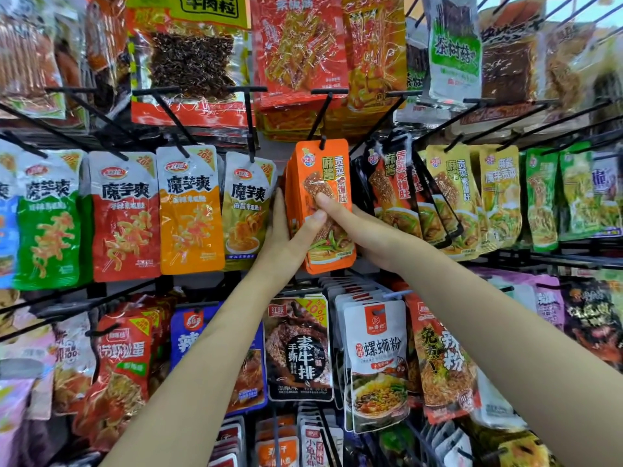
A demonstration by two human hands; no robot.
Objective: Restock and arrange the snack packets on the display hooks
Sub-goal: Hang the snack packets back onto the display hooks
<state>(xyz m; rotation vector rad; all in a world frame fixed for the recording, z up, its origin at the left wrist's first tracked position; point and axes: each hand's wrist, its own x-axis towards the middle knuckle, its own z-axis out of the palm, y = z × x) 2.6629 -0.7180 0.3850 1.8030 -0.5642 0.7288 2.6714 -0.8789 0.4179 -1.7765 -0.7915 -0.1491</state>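
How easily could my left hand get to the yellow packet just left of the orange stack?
Probably easily: the left hand grips the orange stack, and the yellow packet hangs right beside it, front uncovered.

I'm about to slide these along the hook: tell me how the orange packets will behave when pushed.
The orange packets hang from one black hook, so they will probably swing. Glossy film may feel slippery. Several sit stacked between the left hand and right hand, so they may fan apart.

Bright even light, glare on glossy packets [188, 210], edges bent, perhaps blurred
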